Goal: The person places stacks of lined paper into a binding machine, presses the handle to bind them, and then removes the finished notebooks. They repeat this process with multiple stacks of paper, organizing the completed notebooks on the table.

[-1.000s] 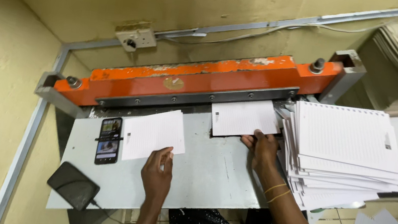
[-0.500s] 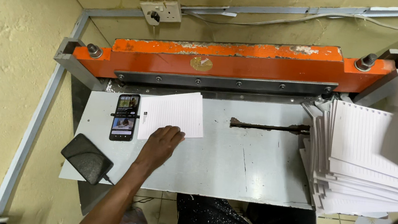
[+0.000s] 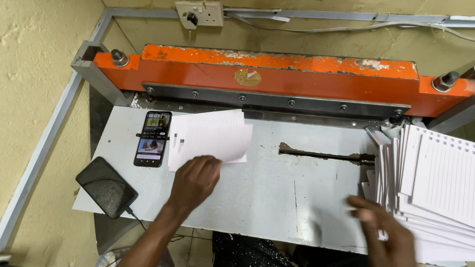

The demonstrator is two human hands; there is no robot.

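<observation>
1. Left hand [image 3: 194, 178] lay palm down on the near edge of the sheets [image 3: 210, 137], fingers loosely spread, pressing rather than gripping.
2. Sheets: a thin white bundle lying flat on the grey surface [image 3: 266, 197], just in front of the orange machine [image 3: 268, 80] and just right of the lit phone [image 3: 153, 138]. Its right corner curled upward.
3. Handling, as a judgement: paper of this kind would be light, limp and prone to sliding or fanning; a flat palm on top, or a pinch at the near edge, would serve best.
4. Right hand [image 3: 387, 242] was blurred, fingers apart, holding nothing, beside the near left edge of the stack [image 3: 459, 197] of punched, lined pages; contact could not be told.
5. Dark phone [image 3: 106, 186], with a cable attached, rested at the near left corner of the surface.
6. Slot [image 3: 326, 155] ran across the surface between sheets and stack.
</observation>
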